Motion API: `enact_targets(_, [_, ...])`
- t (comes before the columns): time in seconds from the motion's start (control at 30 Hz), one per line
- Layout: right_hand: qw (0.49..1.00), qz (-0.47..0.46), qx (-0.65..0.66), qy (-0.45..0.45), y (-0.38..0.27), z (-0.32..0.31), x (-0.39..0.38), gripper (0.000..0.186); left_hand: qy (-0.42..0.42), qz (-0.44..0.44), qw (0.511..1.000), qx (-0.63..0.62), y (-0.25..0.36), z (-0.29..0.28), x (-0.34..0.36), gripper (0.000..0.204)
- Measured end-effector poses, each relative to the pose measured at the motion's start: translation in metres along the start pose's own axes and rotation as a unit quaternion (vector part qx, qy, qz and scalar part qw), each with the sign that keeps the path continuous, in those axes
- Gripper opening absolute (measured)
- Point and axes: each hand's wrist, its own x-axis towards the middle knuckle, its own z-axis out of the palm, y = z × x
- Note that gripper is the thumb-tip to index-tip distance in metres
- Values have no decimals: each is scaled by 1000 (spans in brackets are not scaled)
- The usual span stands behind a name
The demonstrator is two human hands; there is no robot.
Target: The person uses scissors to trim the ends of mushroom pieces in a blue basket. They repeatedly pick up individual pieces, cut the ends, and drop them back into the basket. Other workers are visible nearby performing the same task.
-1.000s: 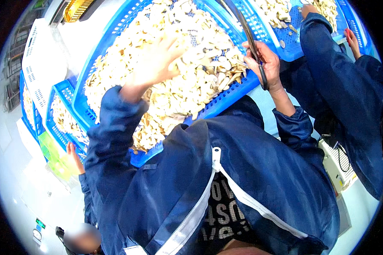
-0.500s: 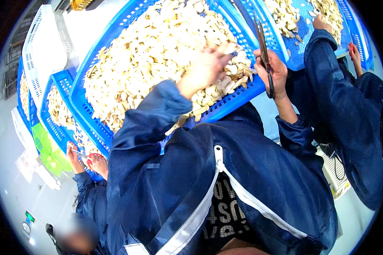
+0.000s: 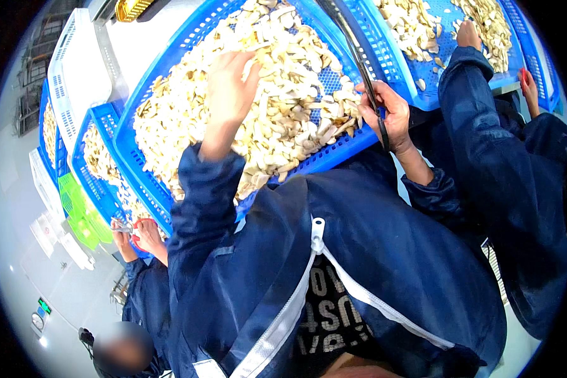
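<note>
A blue slotted plastic crate (image 3: 329,157) in front of me holds a thick layer of pale sliced mushrooms (image 3: 189,107). Over the middle of this layer hovers my left hand (image 3: 230,91), its thumb apart from the fingers; I see nothing held in it, though the fingertips are close to some slices. At the crate's right edge, my right hand (image 3: 390,116) is closed around a pair of long dark scissors (image 3: 370,94), blades pointing away from me. Blue mesh bottom shows through near the crate's right side, beside the scissors.
Another blue crate (image 3: 435,82) of mushrooms stands at the right, with a co-worker's hand (image 3: 468,34) in it. At the left, a co-worker's hands (image 3: 146,236) hold red-handled scissors beside a smaller blue crate (image 3: 85,154). A white crate (image 3: 60,82) and a green crate (image 3: 75,217) stand beyond.
My left hand has moved left and away from me, from the crate's right part to its middle. More blue mesh shows where it was. My right hand and the scissors have shifted slightly left.
</note>
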Motion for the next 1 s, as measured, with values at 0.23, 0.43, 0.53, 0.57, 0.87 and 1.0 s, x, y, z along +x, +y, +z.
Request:
enact_targets(0.23, [998, -40, -42, 10, 1, -1, -1, 33, -26, 51, 978, 202, -25, 24, 4, 38])
enact_targets(0.43, [999, -26, -45, -5, -1, 0, 1, 33, -41, -107, 981, 158, -57, -30, -99, 47])
enact_targets(0.53, [999, -23, -29, -17, -2, 1, 1, 31, -64, -161, 977, 121, -51, -41, -147, 33])
enact_targets(0.57, [999, -27, -23, -26, -1, 0, 2, 30, -68, -173, 974, 129, -35, -47, -155, 28])
enact_targets(0.87, [996, -45, -24, -71, -2, 2, 2, 31, 29, -167, 985, 39, 24, 27, -99, 21])
enact_targets(1.0, [997, -36, -23, -67, 2, 2, 1, 30, 3, -142, 986, 82, 35, 31, -108, 29])
